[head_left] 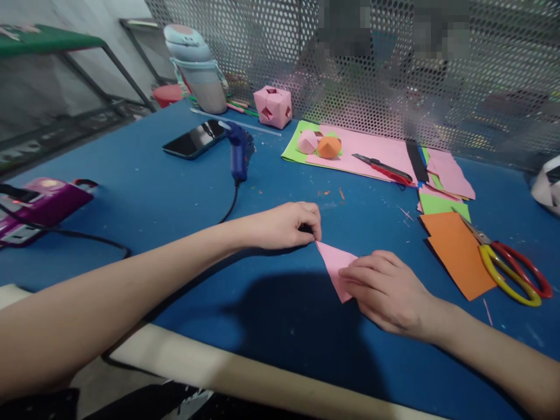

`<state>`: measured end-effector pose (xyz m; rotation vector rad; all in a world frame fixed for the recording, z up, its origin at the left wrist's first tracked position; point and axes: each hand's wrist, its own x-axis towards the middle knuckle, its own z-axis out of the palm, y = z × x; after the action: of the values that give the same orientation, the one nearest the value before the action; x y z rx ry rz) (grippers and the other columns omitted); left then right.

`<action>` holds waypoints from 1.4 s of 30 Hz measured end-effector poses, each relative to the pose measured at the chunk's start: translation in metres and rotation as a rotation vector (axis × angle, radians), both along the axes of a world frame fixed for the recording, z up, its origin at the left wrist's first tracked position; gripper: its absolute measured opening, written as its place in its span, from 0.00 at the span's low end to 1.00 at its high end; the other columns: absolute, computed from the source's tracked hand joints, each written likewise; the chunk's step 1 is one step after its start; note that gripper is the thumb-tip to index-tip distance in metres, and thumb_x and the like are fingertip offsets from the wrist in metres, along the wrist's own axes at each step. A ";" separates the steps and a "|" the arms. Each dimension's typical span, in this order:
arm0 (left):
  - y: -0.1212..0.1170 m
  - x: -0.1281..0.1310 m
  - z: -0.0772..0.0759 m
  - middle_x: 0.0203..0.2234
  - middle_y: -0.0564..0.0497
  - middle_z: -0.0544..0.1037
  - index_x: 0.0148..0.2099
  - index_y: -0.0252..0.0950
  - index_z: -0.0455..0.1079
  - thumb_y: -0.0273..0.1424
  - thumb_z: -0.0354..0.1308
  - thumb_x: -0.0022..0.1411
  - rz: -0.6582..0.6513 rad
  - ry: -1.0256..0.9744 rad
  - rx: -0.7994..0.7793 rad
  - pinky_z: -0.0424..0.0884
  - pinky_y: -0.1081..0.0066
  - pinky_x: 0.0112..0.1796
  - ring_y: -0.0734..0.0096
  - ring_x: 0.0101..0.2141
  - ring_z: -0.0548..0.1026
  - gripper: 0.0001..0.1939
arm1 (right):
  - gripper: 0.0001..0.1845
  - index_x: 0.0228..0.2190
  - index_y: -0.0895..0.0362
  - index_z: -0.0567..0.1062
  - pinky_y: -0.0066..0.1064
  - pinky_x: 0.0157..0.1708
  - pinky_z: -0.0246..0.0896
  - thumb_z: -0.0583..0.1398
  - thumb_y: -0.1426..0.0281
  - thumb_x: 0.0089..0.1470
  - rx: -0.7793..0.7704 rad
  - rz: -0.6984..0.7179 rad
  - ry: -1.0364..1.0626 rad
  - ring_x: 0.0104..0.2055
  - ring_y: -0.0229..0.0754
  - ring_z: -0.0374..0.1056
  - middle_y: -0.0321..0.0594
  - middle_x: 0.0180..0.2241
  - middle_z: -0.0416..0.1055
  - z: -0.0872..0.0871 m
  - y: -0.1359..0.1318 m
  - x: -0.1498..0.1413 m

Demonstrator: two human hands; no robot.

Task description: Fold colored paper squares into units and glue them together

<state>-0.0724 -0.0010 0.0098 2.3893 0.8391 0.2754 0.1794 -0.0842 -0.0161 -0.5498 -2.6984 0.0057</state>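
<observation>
A small pink sheet of paper [335, 261], folded into a triangle, lies on the blue table near its front edge. My left hand [293, 226] pinches the paper's far left corner between thumb and fingertips. On the right part of the same paper rest the fingers of my right hand [387, 289], pressed flat and covering that end of it. Orange paper pieces [461, 251] sit to the right of my right hand, with scissors [510, 265] with red and yellow handles lying partly over them.
A blue glue gun [238, 153] stands beyond my left hand, its cord running under my forearm. Behind are a phone [195, 139], a bottle [203, 81], a pink paper cube [272, 107], a utility knife [385, 169] on pink sheets [363, 143], and a purple power strip [56, 201] leftward.
</observation>
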 end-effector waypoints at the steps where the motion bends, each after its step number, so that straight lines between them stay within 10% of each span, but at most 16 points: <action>1: 0.000 0.000 0.001 0.35 0.51 0.72 0.34 0.35 0.75 0.23 0.54 0.57 0.000 0.005 0.000 0.64 0.75 0.43 0.74 0.38 0.70 0.08 | 0.15 0.44 0.59 0.72 0.40 0.45 0.59 0.56 0.75 0.54 -0.001 0.001 0.001 0.48 0.44 0.65 0.44 0.45 0.73 0.000 0.000 0.000; 35: 0.000 0.001 -0.002 0.35 0.52 0.72 0.35 0.35 0.73 0.24 0.51 0.57 0.029 0.012 0.033 0.65 0.75 0.42 0.74 0.38 0.71 0.09 | 0.14 0.39 0.58 0.73 0.38 0.37 0.54 0.50 0.70 0.59 -0.039 -0.008 -0.226 0.36 0.42 0.64 0.43 0.36 0.71 0.012 -0.004 -0.004; 42: -0.032 0.010 0.022 0.36 0.49 0.75 0.38 0.34 0.71 0.25 0.48 0.61 0.172 0.002 0.221 0.67 0.71 0.42 0.70 0.38 0.72 0.10 | 0.20 0.36 0.63 0.75 0.42 0.37 0.56 0.53 0.60 0.58 0.097 -0.069 -0.268 0.36 0.48 0.66 0.50 0.35 0.73 0.021 -0.028 -0.013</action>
<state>-0.0623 -0.0326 0.0314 2.5226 1.0659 0.4551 0.1666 -0.1119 0.0050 -0.6552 -2.9166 -0.2330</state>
